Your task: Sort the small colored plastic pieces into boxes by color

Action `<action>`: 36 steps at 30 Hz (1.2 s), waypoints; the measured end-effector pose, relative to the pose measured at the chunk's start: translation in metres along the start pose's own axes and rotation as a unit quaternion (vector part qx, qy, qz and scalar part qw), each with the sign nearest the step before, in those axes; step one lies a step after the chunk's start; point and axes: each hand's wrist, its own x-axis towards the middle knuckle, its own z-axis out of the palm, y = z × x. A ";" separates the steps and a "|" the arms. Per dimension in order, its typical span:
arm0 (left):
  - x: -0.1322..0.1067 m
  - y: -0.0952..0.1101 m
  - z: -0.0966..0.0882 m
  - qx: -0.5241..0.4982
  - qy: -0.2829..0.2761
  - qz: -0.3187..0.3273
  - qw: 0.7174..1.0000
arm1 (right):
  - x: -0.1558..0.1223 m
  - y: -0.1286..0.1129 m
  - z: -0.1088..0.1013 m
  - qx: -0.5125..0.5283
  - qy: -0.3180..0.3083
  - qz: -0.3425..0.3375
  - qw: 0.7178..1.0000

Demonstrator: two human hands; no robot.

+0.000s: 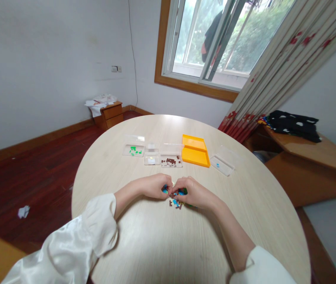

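Bricks (175,202) against both curled hands (156,185)

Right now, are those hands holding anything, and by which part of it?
That cannot be told: the left hand and right hand are both at the pile of small colourful pieces, and they hide whether any piece is gripped.

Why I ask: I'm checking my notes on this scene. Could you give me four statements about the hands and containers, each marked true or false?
1. The left hand and right hand are both at the pile of small pieces. True.
2. The orange case is shut. False: the orange case lies open.
3. Green pieces lie in the leftmost clear box. True.
4. The rightmost clear box holds brown pieces. False: the rightmost clear box holds blue ones.
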 end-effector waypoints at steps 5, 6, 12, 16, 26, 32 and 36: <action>0.000 -0.002 0.001 0.005 -0.001 0.001 1.000 | 0.000 0.002 0.003 0.003 0.011 0.007 1.000; 0.000 -0.002 0.001 0.005 0.000 0.001 1.000 | 0.001 0.001 0.003 0.003 0.011 0.011 1.000; -0.001 0.000 0.001 -0.002 0.000 -0.001 1.000 | 0.000 -0.001 0.001 -0.006 0.012 0.019 1.000; 0.000 0.001 -0.001 -0.009 0.009 -0.013 1.000 | 0.000 -0.003 -0.001 -0.013 0.019 0.026 0.999; 0.006 0.001 -0.011 -0.040 0.181 -0.094 0.978 | -0.001 -0.007 -0.001 0.016 -0.006 0.021 1.000; 0.010 -0.014 -0.006 0.003 0.293 -0.121 0.948 | -0.001 -0.008 0.001 -0.016 -0.008 -0.012 1.000; 0.009 -0.020 -0.005 0.029 0.343 -0.123 0.931 | -0.001 -0.012 0.001 0.033 -0.003 -0.001 0.999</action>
